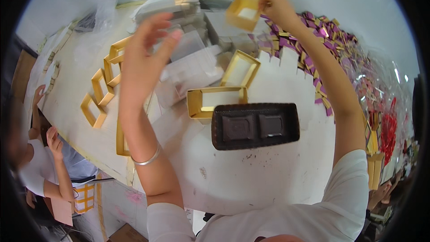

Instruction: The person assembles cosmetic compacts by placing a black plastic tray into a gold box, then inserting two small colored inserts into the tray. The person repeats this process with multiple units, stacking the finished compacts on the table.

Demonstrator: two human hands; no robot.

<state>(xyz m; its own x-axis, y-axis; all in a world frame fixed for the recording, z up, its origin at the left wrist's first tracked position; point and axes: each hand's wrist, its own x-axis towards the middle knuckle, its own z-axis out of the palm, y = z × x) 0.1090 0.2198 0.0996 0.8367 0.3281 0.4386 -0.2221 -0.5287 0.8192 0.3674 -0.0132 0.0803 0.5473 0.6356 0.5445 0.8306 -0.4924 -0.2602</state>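
Observation:
My right hand (278, 12) is raised at the far side of the table, its fingers pinched on the edge of a gold cardboard box tray (246, 12) that is blurred. My left hand (145, 58) is lifted over the table at the left with fingers apart and nothing in it. Beyond and beside it lie clear plastic boxes (192, 67) in a loose heap. Between my arms sits a dark brown plastic tray (255, 128) with two square hollows. It overlaps a gold-rimmed box tray (217, 101), and another gold tray (242, 69) lies tilted just beyond.
Several gold box frames (102, 87) stand at the left. Small purple and gold pieces (322, 40) are piled at the back right, near clear plastic wrap (376, 76) and red strips (390, 130). Another person (45, 166) is at the left edge; other hands (380, 195) show at the right.

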